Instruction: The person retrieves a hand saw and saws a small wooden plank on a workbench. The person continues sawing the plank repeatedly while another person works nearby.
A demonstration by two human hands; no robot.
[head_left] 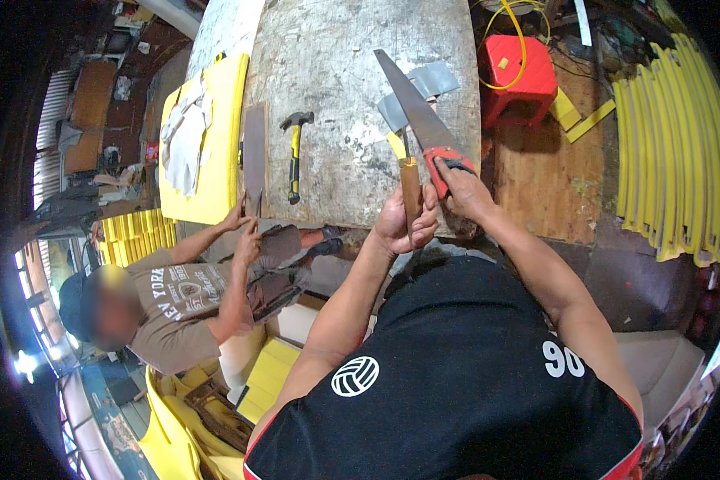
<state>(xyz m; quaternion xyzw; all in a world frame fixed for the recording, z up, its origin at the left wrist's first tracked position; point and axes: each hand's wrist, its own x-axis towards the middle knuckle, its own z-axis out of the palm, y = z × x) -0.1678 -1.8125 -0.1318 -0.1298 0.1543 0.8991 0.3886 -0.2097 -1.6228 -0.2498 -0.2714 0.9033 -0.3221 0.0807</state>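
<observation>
My right hand (466,190) is closed round the red handle of a handsaw (421,116), whose blade points away and to the left over the worktable (336,60). Close beside it, my left hand (406,222) grips a narrow brown wooden piece (410,188) near the table's front edge. Just beyond the top of that wooden piece lies a small yellow piece (396,145); whether they are joined I cannot tell. Grey sheet pieces (434,79) lie partly under the saw blade. A claw hammer (296,156) with a yellow and black handle rests farther left.
At the left, a co-worker (184,296) has both hands at a long dark strip (254,152) on the table. A yellow pad (224,136) with pale cloth lies beyond it. To the right stand a red stool (520,76) and stacked yellow strips (672,152).
</observation>
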